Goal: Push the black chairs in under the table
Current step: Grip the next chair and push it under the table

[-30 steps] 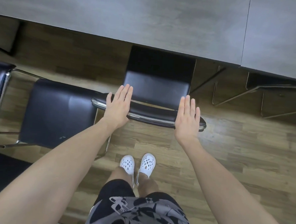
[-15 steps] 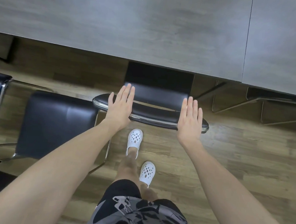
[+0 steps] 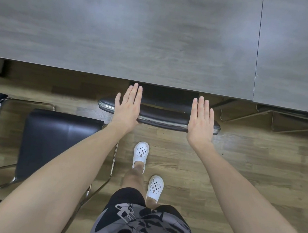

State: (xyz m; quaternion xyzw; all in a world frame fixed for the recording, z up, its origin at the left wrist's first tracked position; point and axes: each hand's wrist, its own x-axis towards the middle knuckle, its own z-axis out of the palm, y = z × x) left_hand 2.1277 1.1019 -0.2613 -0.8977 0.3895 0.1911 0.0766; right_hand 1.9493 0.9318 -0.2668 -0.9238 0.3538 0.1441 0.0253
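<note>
A grey surface [image 3: 136, 34] fills the upper part of the view, its near edge running left to right and dipping slightly toward the right, with a seam to a second panel near the right side. The black chair [image 3: 164, 115] sits at that near edge, its seat almost wholly under the surface so that only a dark strip shows below the edge. Its curved backrest lies with the long axis parallel to the edge, and the chair faces in under the surface. The left hand [image 3: 127, 108] lies flat on the left part of the backrest, the right hand [image 3: 201, 119] on the right part, both with fingers [image 3: 201, 105] straight and pressed close together, gripping nothing. A second chair [image 3: 57, 143] stands out on the wooden floor [image 3: 254, 167] to the left, clear of the surface, beside the left forearm. Bare floor lies open to the right of the person's white shoes [image 3: 141, 151].
</note>
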